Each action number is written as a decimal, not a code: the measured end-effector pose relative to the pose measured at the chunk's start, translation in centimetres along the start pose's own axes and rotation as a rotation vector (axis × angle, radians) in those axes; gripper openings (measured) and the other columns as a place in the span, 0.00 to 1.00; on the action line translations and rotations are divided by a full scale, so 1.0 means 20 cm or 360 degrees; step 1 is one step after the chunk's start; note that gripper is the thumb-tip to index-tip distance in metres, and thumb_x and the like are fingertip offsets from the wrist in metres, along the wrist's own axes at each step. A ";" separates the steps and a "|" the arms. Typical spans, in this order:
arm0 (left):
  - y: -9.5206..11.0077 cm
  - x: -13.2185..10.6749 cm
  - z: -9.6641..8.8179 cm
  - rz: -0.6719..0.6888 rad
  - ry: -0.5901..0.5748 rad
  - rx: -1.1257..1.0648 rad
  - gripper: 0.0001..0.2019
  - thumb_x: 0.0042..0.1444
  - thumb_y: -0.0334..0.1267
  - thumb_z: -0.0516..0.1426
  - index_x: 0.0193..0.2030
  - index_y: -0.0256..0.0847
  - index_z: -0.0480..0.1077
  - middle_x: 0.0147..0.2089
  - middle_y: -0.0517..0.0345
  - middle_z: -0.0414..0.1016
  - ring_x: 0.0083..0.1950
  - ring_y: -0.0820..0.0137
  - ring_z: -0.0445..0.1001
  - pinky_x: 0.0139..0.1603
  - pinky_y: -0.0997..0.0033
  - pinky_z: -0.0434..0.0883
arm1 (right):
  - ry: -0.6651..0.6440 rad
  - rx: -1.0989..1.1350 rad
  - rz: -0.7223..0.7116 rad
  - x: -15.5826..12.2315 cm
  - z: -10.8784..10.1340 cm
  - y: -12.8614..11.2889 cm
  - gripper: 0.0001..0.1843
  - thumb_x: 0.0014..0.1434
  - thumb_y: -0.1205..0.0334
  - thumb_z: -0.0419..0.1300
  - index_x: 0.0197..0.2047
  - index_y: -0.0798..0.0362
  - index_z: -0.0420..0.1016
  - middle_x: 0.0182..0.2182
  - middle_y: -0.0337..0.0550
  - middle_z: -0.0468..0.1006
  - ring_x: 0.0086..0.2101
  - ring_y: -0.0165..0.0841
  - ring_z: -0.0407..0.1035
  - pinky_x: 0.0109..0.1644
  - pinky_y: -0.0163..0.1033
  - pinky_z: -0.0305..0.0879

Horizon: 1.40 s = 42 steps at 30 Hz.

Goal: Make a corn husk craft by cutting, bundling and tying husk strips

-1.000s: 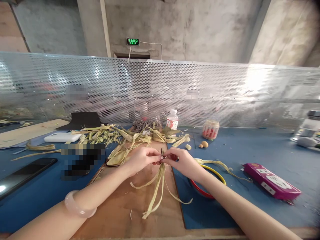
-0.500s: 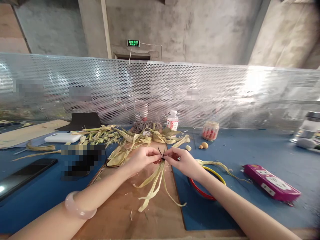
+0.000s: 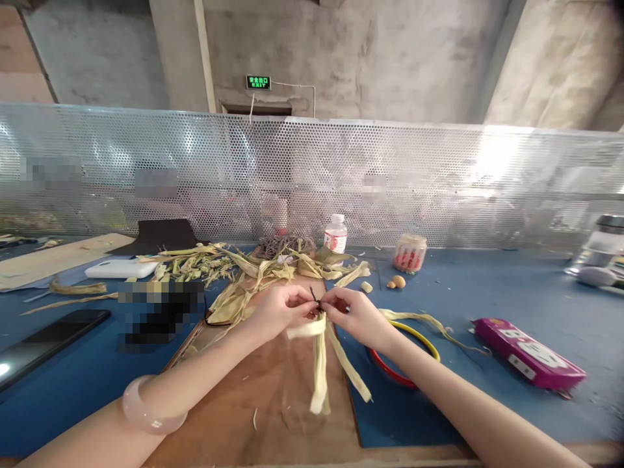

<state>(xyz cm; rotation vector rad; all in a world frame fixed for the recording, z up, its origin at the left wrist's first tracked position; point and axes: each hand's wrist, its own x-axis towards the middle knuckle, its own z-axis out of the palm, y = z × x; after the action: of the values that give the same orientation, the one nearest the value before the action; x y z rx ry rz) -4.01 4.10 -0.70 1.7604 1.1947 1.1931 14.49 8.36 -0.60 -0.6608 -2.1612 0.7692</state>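
My left hand (image 3: 279, 309) and my right hand (image 3: 351, 313) meet above the brown board (image 3: 253, 396), both pinched on the top of a small bundle of dried corn-husk strips (image 3: 322, 354). A thin dark tie (image 3: 314, 299) sticks up between my fingertips at the bundle's top. The pale strips hang down from the pinch and trail onto the board. A pale pink bangle (image 3: 146, 406) is on my left wrist.
A heap of loose husks (image 3: 253, 266) lies behind my hands. Red and yellow rings (image 3: 414, 354) sit under my right forearm. A purple box (image 3: 529, 354), a small bottle (image 3: 336, 233), a jar (image 3: 410, 252), a white power bank (image 3: 119, 268) and a black phone (image 3: 46, 341) lie on the blue mat. A perforated metal screen (image 3: 439, 185) closes the back.
The hanging strips have swung and gathered from a spread fan into a tighter, straighter bunch. My hands have stayed pinched together at about the same spot.
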 end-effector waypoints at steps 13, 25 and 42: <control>-0.01 0.00 0.01 0.0121 0.0042 0.0168 0.05 0.51 0.38 0.59 0.32 0.38 0.72 0.31 0.59 0.76 0.35 0.71 0.74 0.40 0.71 0.72 | -0.0135 0.0140 0.0088 0.02 -0.04 0.02 0.12 0.55 0.56 0.57 0.33 0.56 0.77 0.26 0.40 0.75 0.26 0.28 0.63 0.31 0.34 0.60; 0.06 -0.04 0.02 0.0314 0.0131 0.0523 0.07 0.53 0.39 0.56 0.32 0.39 0.73 0.31 0.57 0.76 0.35 0.69 0.72 0.37 0.71 0.68 | -0.0167 0.0276 0.0099 0.03 -0.04 0.03 0.11 0.52 0.55 0.61 0.32 0.55 0.79 0.26 0.40 0.76 0.27 0.29 0.66 0.33 0.34 0.62; 0.07 -0.04 0.00 0.0266 0.0122 0.0291 0.03 0.49 0.38 0.59 0.30 0.50 0.75 0.32 0.58 0.77 0.36 0.65 0.73 0.39 0.64 0.69 | -0.0188 0.0599 0.0237 0.02 -0.02 0.03 0.14 0.48 0.52 0.64 0.31 0.56 0.79 0.24 0.39 0.74 0.25 0.27 0.64 0.32 0.34 0.60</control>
<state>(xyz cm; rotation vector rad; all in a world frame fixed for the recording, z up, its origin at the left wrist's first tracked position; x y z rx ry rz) -3.63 2.93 0.23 1.9991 1.2552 1.2917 14.65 9.26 -0.66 -0.5929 -2.0070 1.2836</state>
